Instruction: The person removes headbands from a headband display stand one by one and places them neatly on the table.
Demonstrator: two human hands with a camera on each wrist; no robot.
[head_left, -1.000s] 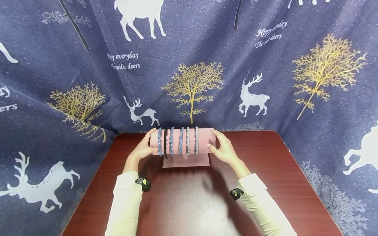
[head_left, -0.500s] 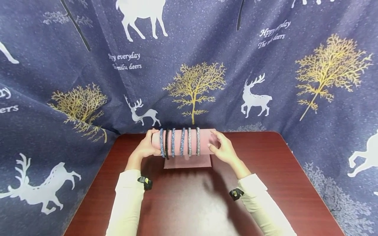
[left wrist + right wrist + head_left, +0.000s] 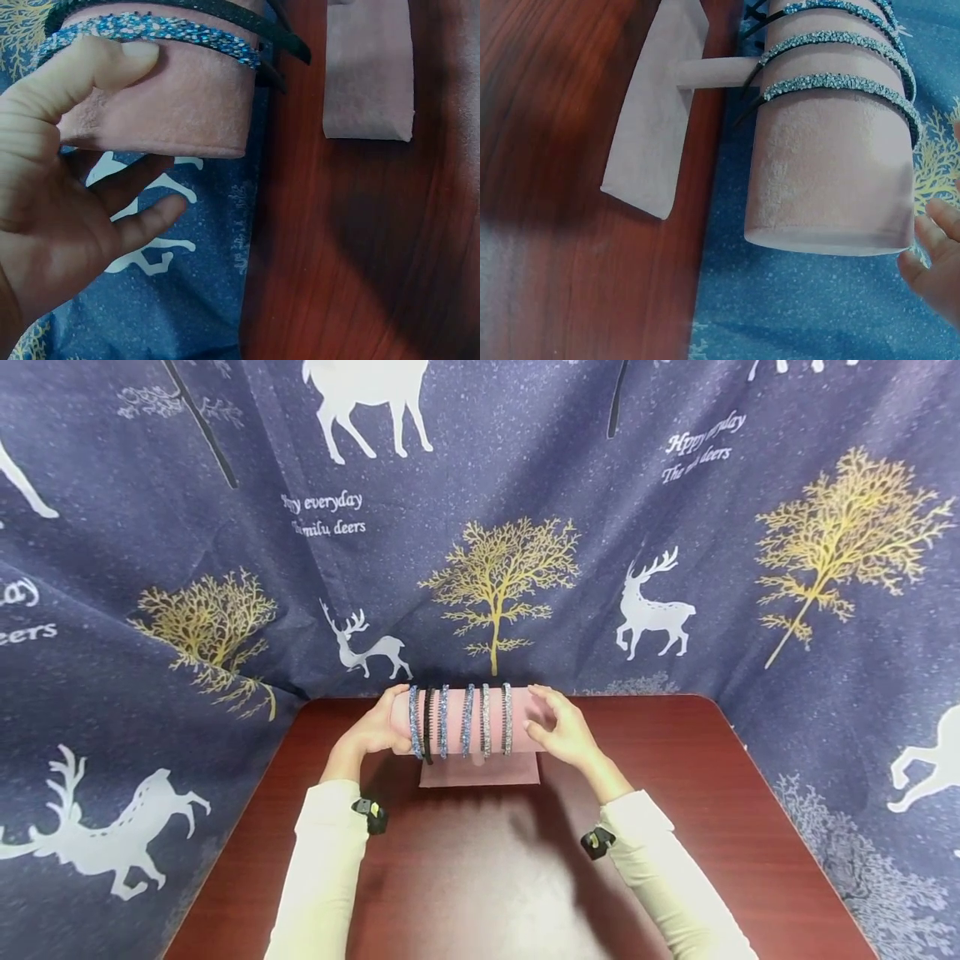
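The left grip [image 3: 375, 728] is curled, holding the last blue hairband [image 3: 172, 28] with its thumb bent over it. The right grip [image 3: 567, 733] is spread wide and has nothing in it, near the other end of the pink roll [image 3: 832, 180]. A black hairband [image 3: 428, 720], two more blue ones [image 3: 468, 720] and two silver ones [image 3: 507, 718] go round the roll. Its flat foot [image 3: 480, 772] stands on the brown table [image 3: 480, 868].

With my left grip [image 3: 56, 199] I am holding the blue glittery headband [image 3: 180, 29] around the pink roll [image 3: 187, 105], thumb [image 3: 112, 66] pressing on it, while a black headband [image 3: 247, 24] is sitting beside it and a pink base [image 3: 369, 79] is resting on the reddish wooden tabletop [image 3: 307, 255].
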